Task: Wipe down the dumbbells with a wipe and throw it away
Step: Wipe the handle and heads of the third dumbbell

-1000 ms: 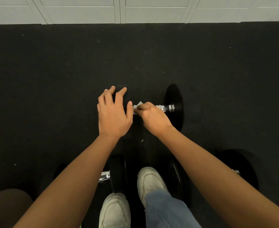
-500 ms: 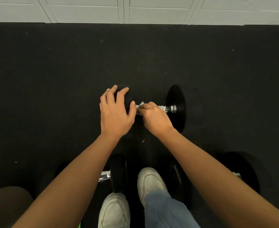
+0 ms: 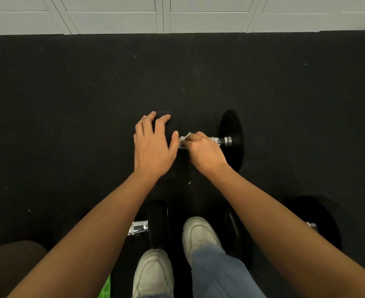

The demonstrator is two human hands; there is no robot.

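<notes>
Your left hand [image 3: 153, 147] lies flat, hiding one dumbbell [image 3: 231, 127] head; your right hand [image 3: 205, 154] clamps the wipe [image 3: 184, 137], covering most of the handle [image 3: 222, 141].

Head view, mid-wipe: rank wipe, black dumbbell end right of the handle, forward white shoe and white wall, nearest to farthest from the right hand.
1. wipe: held in the right hand, on the handle.
2. dumbbell end: just right of the hand.
3. white shoe: back toward the person.
4. white wall: farthest, across the floor.
</notes>
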